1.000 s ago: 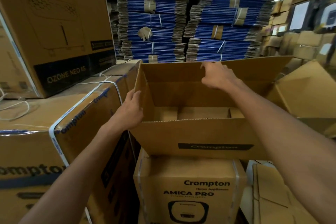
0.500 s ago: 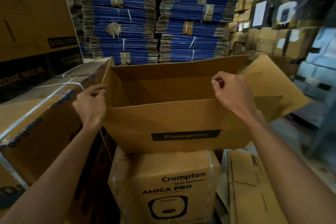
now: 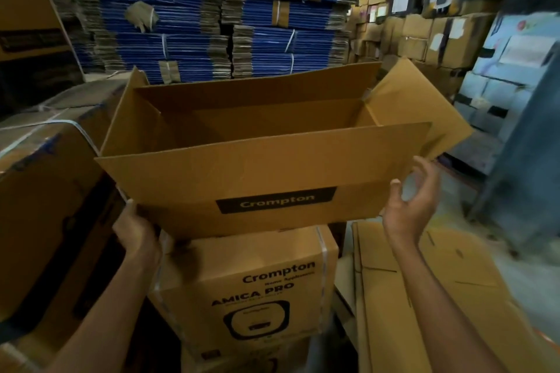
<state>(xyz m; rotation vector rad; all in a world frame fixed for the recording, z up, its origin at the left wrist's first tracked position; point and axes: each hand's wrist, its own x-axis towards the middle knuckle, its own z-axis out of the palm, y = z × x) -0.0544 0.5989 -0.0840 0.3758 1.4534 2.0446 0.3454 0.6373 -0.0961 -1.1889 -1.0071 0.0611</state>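
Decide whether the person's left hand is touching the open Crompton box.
Touching. The head view shows the left hand gripping the open box at its lower left corner, with the thumb lying against its side.

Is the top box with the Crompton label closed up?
No, the open box has its top flaps standing up or folded outward, and its inside walls show.

Brown open carton (image 3: 188, 172) bears a black label band; behind, blue-and-brown flattened cardboard stacks (image 3: 181, 18).

Brown open-topped carton (image 3: 266, 172) — flaps up, black Crompton label — atop a sealed box.
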